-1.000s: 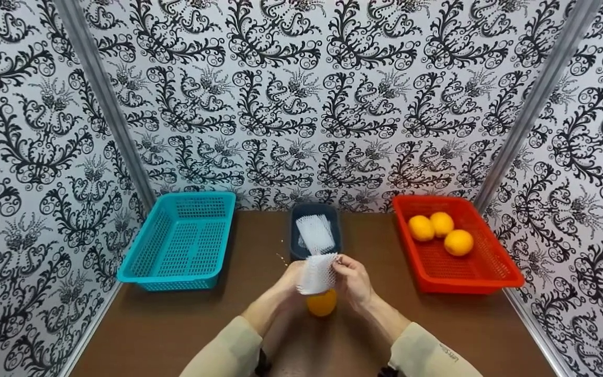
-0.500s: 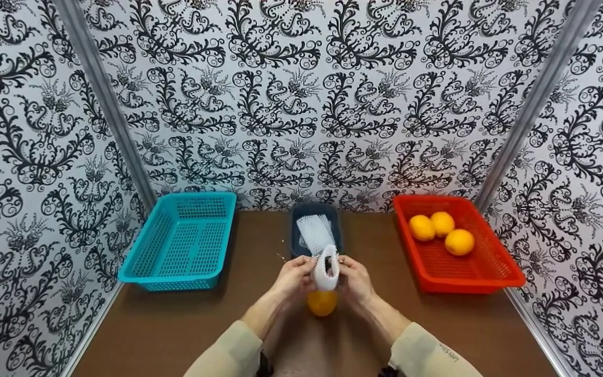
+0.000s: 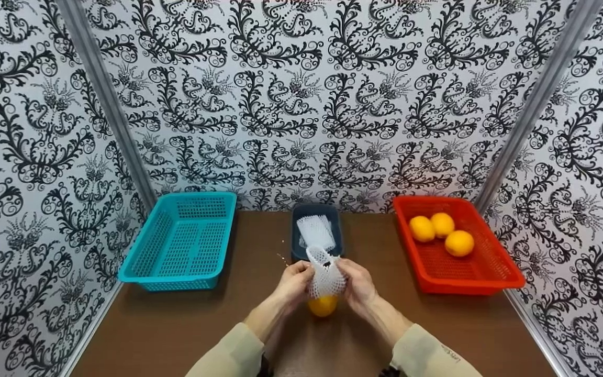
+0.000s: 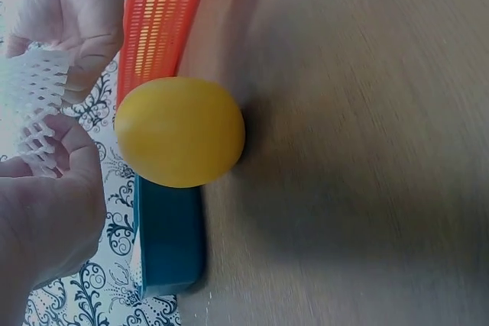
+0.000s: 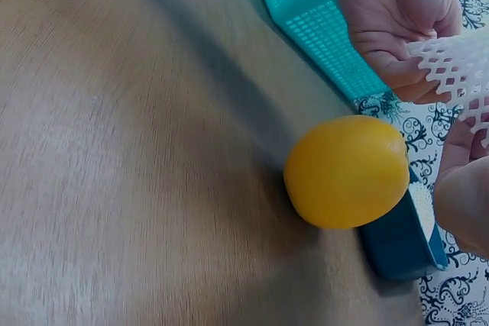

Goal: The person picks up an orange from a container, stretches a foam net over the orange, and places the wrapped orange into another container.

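Observation:
A white foam fruit net (image 3: 327,277) is held up between both hands, its mouth spread in the head view. My left hand (image 3: 295,283) pinches one side of it and my right hand (image 3: 358,283) pinches the other. Just below the net an orange (image 3: 322,307) sits on the table, partly hidden by the net in the head view. Both wrist views show the orange (image 4: 180,132) whole, resting on the wood apart from the hands. In the right wrist view the net's lattice edge (image 5: 451,70) hangs from the fingers.
Behind the hands stands a dark blue-grey bin (image 3: 339,230) with more white foam nets (image 3: 316,231) in it. A turquoise basket (image 3: 189,251) is at the left. On the right, a red basket (image 3: 432,272) holds three oranges (image 3: 459,243). Patterned walls enclose the table.
The net has turned in the hands, from flat and sideways to mouth upward and spread open. Both hands stay above the orange, which has not moved.

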Motion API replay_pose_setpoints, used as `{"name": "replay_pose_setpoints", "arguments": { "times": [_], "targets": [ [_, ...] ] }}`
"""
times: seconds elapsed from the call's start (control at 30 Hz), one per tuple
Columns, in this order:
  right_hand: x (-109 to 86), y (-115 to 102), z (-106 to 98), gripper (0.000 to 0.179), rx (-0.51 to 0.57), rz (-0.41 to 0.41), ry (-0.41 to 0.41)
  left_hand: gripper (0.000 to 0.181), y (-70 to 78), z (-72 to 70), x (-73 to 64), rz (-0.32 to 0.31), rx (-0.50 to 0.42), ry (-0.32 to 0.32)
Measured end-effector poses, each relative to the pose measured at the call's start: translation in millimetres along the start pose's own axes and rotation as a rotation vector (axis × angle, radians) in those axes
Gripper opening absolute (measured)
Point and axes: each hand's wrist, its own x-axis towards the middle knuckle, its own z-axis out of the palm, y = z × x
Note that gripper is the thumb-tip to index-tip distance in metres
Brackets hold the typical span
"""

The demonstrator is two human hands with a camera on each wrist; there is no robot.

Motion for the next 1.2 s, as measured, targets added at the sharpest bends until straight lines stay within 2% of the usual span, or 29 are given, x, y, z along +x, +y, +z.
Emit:
{"name": "replay_pose_setpoints", "arguments": {
  "times": [0.1,0.33,0.53,0.77,1.03,1.13,1.2],
  "targets": [
    [1.6,2.6,-3.2,0.035,-0.025,-0.004,0.023,0.016,-0.1,-0.9,0.1,0.004,0.063,0.031],
    [3.5,12.7,-17.8,0.029,-0.083,0.017,0.094,0.016,-5.2,-6.7,0.6,-0.048,0.187,0.091],
    [3.3,22.5,-27.4,0.020,-0.160,0.035,0.132,0.024,-13.2,-10.3,1.2,-0.028,0.301,0.113],
    [0.7,31.3,-30.2,0.015,-0.276,0.081,0.175,0.021,-21.5,-15.3,1.4,-0.013,0.367,0.143],
    [0.3,37.6,-31.8,0.015,-0.323,0.069,0.187,0.019,-25.7,-12.4,-2.1,0.023,0.473,0.241],
    [0.9,39.0,-33.2,0.014,-0.347,0.058,0.194,0.017,-35.4,-17.2,3.7,0.050,0.528,0.262],
    [1.3,39.9,-34.4,0.015,-0.386,0.047,0.204,0.018,-51.4,-26.8,13.9,0.069,0.535,0.254]
  ]
}}
